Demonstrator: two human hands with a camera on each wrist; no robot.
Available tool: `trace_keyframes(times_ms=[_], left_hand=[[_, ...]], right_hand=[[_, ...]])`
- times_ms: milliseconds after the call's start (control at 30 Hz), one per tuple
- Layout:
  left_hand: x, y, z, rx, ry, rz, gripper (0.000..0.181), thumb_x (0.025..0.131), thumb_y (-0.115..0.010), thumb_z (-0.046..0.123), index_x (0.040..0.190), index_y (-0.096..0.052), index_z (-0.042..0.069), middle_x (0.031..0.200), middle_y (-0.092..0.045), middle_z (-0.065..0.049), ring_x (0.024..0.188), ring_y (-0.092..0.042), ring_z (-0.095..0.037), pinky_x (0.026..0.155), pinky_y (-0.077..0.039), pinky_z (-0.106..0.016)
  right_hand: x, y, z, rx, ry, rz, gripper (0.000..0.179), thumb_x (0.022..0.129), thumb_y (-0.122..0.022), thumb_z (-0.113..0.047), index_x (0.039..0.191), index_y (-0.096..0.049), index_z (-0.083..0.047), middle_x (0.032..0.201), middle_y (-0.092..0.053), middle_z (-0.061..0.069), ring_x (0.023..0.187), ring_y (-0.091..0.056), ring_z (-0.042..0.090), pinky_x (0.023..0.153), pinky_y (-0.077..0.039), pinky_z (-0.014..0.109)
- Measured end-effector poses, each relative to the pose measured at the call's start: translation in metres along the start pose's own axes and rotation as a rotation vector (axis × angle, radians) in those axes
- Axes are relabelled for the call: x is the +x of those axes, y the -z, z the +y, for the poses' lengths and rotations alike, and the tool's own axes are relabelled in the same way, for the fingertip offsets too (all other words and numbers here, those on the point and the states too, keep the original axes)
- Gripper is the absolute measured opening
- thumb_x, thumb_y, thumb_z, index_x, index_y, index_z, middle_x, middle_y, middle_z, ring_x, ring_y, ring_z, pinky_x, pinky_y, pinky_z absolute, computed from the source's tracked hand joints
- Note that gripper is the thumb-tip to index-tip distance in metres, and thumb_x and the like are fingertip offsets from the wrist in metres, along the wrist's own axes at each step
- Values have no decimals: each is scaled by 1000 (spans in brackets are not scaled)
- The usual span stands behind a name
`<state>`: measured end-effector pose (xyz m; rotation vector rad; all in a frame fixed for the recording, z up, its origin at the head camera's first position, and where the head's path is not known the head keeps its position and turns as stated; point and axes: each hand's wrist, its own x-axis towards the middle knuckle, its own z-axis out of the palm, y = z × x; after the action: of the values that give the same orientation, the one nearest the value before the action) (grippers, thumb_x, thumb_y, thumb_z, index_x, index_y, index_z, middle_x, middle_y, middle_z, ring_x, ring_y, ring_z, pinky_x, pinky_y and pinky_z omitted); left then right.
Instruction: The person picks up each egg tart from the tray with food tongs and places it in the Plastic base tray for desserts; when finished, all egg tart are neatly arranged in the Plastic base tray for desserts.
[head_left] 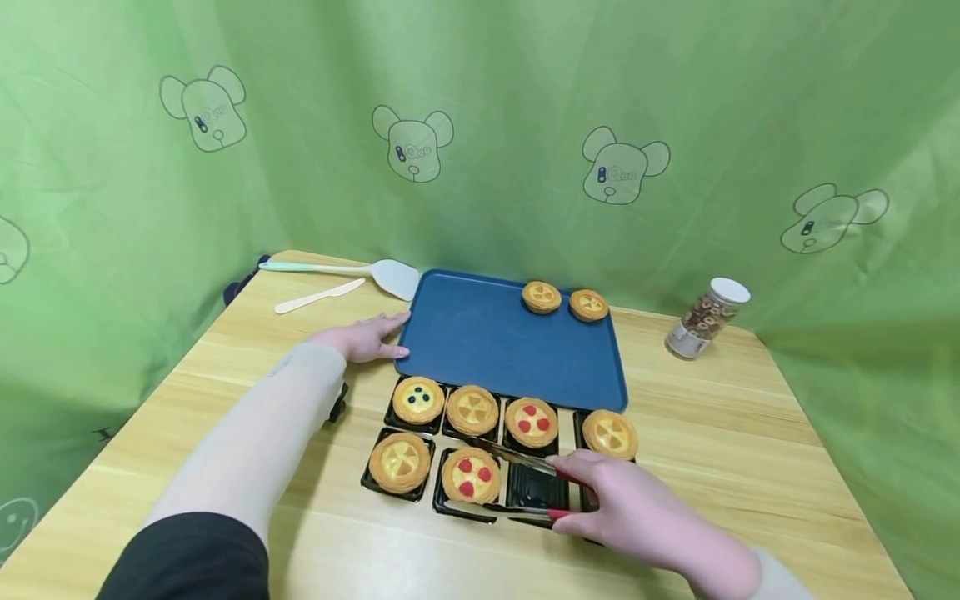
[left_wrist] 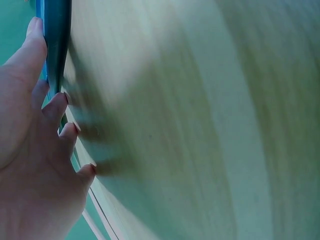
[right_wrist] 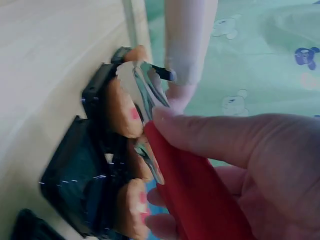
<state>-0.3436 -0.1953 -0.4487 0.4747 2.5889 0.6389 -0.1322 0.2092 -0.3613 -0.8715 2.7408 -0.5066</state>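
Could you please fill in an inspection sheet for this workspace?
Surface: light wooden table.
Job's things: six tarts on black trays, two more on the far right of the blue tray; one black tray is bare, another mostly hidden.
Clutter: spatula and pale knife at the far left; lidded jar at the right.
Left grip: bare hand, fingers spread at the blue tray's left edge.
Right grip: bare hand holding red-handled tongs, arms either side of a red-topped tart; contact unclear.
Cables: nothing seen.
Surroundings: green curtain printed with cartoon heads.
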Motion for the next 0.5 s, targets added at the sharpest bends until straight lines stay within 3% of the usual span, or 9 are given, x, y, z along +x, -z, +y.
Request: trace_keyframes(times_ms=[67,267,367,500], left_hand=[[-2,1,2,-3,6,-1,88,95,-55,57,160,-5,28,164,-5,-9,149,1,-31,117,-1,-58],[-7,3,8,4,-1,5,86,97,-54,54,160,-4,25,164,-4,-8,149,2,-31,117,0,-58],[-12,4,12,8,-12,9,85,98,-54,52,160,-5,22,164,-5,-11,149,1,-34,116,0,-60],[-14,5,15,2,-6,5,84,99,-55,49,160,-6,21,164,-5,-14,149,0,-35,116,-2,-60]], right_hand=[[-1,8,-1,27,2,12,69,78,-81,-49,131,-64,-8,123,-65,2,106,-62,20,87,-53,43],[10,38,14,212,-19,57,70,79,-82,-39,136,-60,-6,94,-62,-1,65,-51,12,53,-48,27],[25,54,33,276,-75,113,72,79,-82,-36,138,-57,-2,92,-64,3,65,-55,15,53,-52,29],[52,74,64,242,-175,189,78,81,-81,-41,140,-52,3,92,-66,11,66,-57,22,55,-53,34]])
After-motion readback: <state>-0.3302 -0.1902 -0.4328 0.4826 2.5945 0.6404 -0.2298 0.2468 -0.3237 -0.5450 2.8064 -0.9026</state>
